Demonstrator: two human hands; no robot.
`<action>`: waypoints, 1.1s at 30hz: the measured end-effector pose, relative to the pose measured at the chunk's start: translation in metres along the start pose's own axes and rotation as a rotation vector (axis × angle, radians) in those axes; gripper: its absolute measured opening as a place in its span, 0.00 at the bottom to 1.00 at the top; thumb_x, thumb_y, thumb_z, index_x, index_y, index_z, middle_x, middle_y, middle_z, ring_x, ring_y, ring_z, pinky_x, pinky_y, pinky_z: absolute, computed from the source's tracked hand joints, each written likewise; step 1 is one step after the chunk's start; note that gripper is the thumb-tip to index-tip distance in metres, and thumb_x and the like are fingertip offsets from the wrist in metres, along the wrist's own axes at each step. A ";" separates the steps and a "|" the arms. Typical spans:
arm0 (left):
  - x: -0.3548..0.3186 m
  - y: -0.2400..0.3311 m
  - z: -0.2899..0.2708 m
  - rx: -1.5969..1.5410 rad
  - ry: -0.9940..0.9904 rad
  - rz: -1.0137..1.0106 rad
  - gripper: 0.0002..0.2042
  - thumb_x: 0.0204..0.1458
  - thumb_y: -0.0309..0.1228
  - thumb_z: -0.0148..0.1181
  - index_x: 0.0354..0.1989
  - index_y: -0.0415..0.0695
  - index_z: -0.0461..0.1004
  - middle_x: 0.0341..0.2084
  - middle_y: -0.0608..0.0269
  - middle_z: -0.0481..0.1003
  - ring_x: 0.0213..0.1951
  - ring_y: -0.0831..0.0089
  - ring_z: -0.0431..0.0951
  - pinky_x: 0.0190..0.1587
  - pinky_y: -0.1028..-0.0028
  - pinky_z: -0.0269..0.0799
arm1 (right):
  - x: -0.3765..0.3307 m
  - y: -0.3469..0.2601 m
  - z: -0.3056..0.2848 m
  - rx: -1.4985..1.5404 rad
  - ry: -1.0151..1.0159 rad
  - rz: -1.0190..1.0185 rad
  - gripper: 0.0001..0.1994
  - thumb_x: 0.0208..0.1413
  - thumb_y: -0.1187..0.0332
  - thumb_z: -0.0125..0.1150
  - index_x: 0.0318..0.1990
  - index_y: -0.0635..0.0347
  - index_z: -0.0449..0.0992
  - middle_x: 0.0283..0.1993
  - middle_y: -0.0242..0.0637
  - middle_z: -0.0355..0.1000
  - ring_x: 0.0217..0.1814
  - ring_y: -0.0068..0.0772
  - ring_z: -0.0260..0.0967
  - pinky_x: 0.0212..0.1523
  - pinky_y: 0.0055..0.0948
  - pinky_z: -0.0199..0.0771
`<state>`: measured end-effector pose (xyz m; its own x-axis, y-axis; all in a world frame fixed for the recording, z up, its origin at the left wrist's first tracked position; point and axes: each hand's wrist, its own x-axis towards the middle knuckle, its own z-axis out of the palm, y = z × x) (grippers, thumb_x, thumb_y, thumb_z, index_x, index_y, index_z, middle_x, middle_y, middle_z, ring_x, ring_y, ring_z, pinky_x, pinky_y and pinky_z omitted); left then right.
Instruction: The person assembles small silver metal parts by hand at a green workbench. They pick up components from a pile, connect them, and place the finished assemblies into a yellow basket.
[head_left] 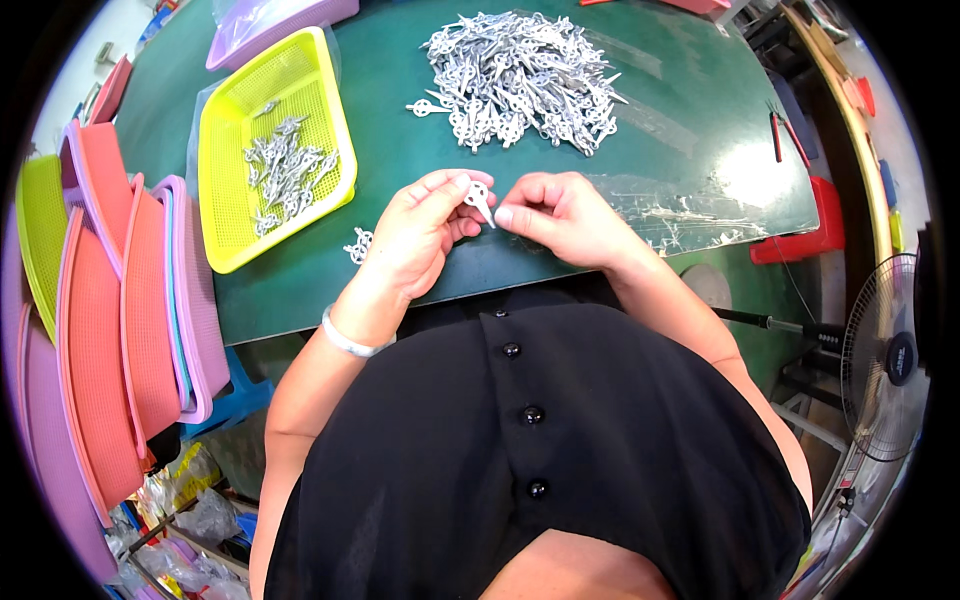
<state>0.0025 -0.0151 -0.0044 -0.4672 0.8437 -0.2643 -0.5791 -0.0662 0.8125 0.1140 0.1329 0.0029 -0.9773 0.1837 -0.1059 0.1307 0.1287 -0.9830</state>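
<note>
Between the thumb and fingers of my left hand [425, 220] is a small silver-grey metal piece [478, 196] with a holed round head and a tapering point. Its point slants down toward my right hand [555, 215], whose fingers are curled with the thumb pressed against them, close beside the point. Whether the right fingers hold anything is hidden. A large heap of similar metal pieces [525, 80] lies beyond my hands. A few more pieces [358, 246] rest on the table by my left wrist.
A yellow-green mesh basket [343, 150] with some metal pieces stands on the green table [385, 100] at left. Stacked pink and purple baskets [95, 350] rise beside the table. Red-handled pliers [790, 135] lie at right, near a red container [800, 235] and a fan [885, 360].
</note>
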 end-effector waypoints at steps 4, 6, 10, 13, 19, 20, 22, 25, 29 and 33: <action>0.000 0.000 -0.004 -0.090 0.030 -0.058 0.11 0.53 0.32 0.42 0.36 0.36 0.67 0.31 0.52 0.72 0.33 0.65 0.74 0.39 0.71 0.71 | 0.020 0.000 -0.030 -0.599 0.302 -0.251 0.06 0.44 0.69 0.58 0.27 0.63 0.73 0.25 0.36 0.67 0.27 0.30 0.64 0.29 0.29 0.65; 0.000 0.000 -0.003 -0.124 0.048 -0.062 0.11 0.53 0.32 0.43 0.37 0.36 0.67 0.30 0.53 0.72 0.32 0.66 0.74 0.38 0.71 0.71 | 0.033 0.000 -0.041 -0.805 0.408 -0.299 0.07 0.42 0.67 0.57 0.24 0.62 0.73 0.26 0.41 0.67 0.31 0.42 0.67 0.32 0.37 0.67; -0.001 0.002 0.001 -0.090 0.083 -0.057 0.09 0.53 0.32 0.44 0.36 0.39 0.66 0.28 0.56 0.72 0.30 0.67 0.74 0.36 0.71 0.71 | 0.052 0.003 -0.048 -1.090 0.450 -0.344 0.07 0.41 0.66 0.58 0.23 0.60 0.73 0.28 0.39 0.67 0.34 0.41 0.66 0.34 0.37 0.66; 0.000 0.000 -0.004 -0.067 0.076 -0.073 0.07 0.52 0.31 0.46 0.33 0.41 0.67 0.27 0.59 0.72 0.29 0.70 0.74 0.34 0.72 0.71 | 0.062 0.006 -0.047 -1.222 0.419 -0.354 0.08 0.39 0.65 0.58 0.21 0.60 0.73 0.29 0.39 0.66 0.34 0.40 0.66 0.35 0.36 0.66; 0.000 -0.001 -0.003 -0.056 0.134 -0.077 0.04 0.50 0.29 0.51 0.32 0.43 0.67 0.21 0.66 0.69 0.20 0.81 0.66 0.23 0.82 0.62 | 0.061 0.000 -0.046 -0.686 0.322 -0.218 0.05 0.42 0.69 0.57 0.22 0.61 0.71 0.25 0.33 0.67 0.28 0.31 0.67 0.28 0.28 0.66; 0.000 0.000 -0.002 -0.050 0.127 -0.087 0.05 0.50 0.29 0.51 0.33 0.43 0.67 0.21 0.67 0.68 0.19 0.82 0.65 0.22 0.83 0.60 | 0.059 -0.001 -0.046 -0.372 0.275 -0.126 0.04 0.43 0.70 0.56 0.22 0.61 0.71 0.24 0.31 0.67 0.26 0.26 0.66 0.26 0.24 0.64; 0.000 0.005 0.005 -0.041 0.111 -0.108 0.05 0.50 0.29 0.51 0.33 0.42 0.68 0.20 0.69 0.67 0.17 0.84 0.61 0.19 0.85 0.55 | 0.050 -0.014 -0.042 0.118 0.191 0.031 0.05 0.45 0.71 0.59 0.25 0.61 0.70 0.22 0.28 0.68 0.23 0.18 0.64 0.23 0.17 0.63; 0.002 0.006 0.015 -0.018 0.100 -0.117 0.06 0.51 0.31 0.52 0.34 0.42 0.69 0.20 0.69 0.67 0.17 0.85 0.61 0.18 0.86 0.54 | 0.040 -0.014 -0.031 0.423 0.109 0.064 0.05 0.45 0.71 0.58 0.26 0.60 0.70 0.22 0.29 0.68 0.23 0.19 0.65 0.23 0.16 0.62; 0.005 0.002 0.017 0.022 0.106 -0.054 0.07 0.51 0.32 0.52 0.31 0.42 0.70 0.20 0.69 0.68 0.17 0.85 0.61 0.18 0.86 0.55 | 0.031 -0.013 -0.015 0.646 0.079 0.046 0.03 0.46 0.72 0.56 0.26 0.61 0.69 0.24 0.31 0.67 0.22 0.20 0.66 0.22 0.16 0.63; 0.004 0.003 0.014 -0.040 0.123 -0.046 0.06 0.52 0.31 0.51 0.30 0.42 0.70 0.19 0.69 0.69 0.18 0.83 0.63 0.19 0.84 0.57 | 0.025 -0.004 -0.010 0.362 0.119 -0.128 0.02 0.48 0.73 0.55 0.31 0.60 0.70 0.28 0.30 0.68 0.27 0.21 0.65 0.28 0.18 0.64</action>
<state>0.0085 -0.0047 0.0039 -0.5166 0.7750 -0.3640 -0.6269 -0.0529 0.7773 0.0910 0.1468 0.0061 -0.9528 0.3031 0.0184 -0.0793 -0.1897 -0.9786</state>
